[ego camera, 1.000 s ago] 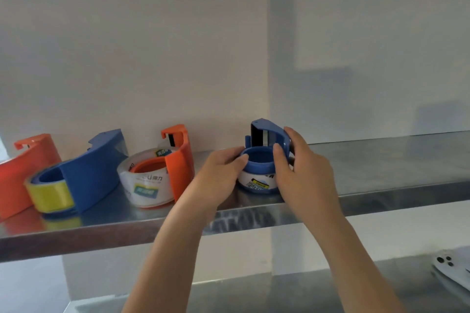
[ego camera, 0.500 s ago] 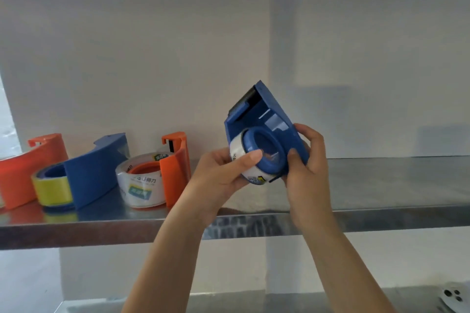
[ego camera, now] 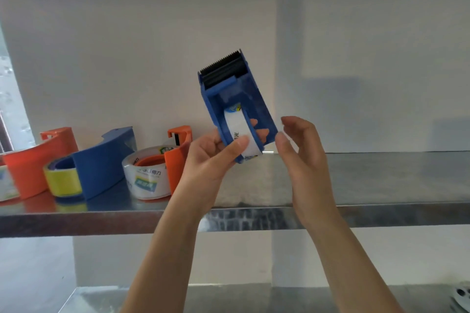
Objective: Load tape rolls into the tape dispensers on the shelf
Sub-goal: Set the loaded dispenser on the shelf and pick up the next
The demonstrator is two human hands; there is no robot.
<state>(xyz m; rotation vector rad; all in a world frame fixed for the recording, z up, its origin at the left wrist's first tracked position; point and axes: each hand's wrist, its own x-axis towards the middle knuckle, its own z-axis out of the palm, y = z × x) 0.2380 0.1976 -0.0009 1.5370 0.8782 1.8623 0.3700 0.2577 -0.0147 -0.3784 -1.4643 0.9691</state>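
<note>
Of four dispensers, the leftmost orange dispenser is cropped; the left hand grips the raised blue dispenser, thumb partly hiding its white tape roll; the right hand is slack, empty.

Metal shelf bearing three tape dispensers

Tape roll cropped at left; white object cropped bottom-right.

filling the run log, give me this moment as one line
step: loading tape | left hand: holds dispenser, thumb on roll | right hand: free, beside dispenser | dispenser: above shelf, blade up
</note>
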